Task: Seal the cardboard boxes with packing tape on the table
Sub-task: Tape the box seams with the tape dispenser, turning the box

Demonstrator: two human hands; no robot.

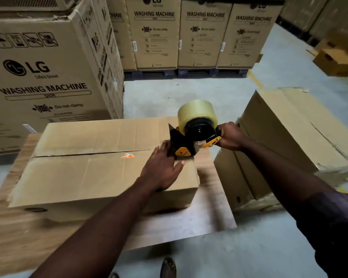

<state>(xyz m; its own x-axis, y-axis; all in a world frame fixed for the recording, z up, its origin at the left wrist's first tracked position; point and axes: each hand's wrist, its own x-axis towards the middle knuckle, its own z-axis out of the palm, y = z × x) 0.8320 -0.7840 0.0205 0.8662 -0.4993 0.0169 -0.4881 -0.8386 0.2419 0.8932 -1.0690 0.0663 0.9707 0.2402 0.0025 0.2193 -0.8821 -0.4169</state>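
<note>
A closed cardboard box [92,173] lies on the wooden table [207,213]; the seam between its top flaps runs left to right and bears a small orange mark. My right hand [230,137] grips the handle of a black and orange tape dispenser [191,141], which carries a roll of clear tape [196,112]. The dispenser's front end sits at the box's right edge, on the seam. My left hand [162,167] rests flat on the box top just left of the dispenser, fingers straight and touching its front.
A second plain cardboard box [289,141] stands on the floor right of the table. Tall washing-machine cartons [48,77] rise at the left, with more cartons [205,33] on pallets at the back. Grey concrete floor lies between. My shoe [168,267] shows below the table edge.
</note>
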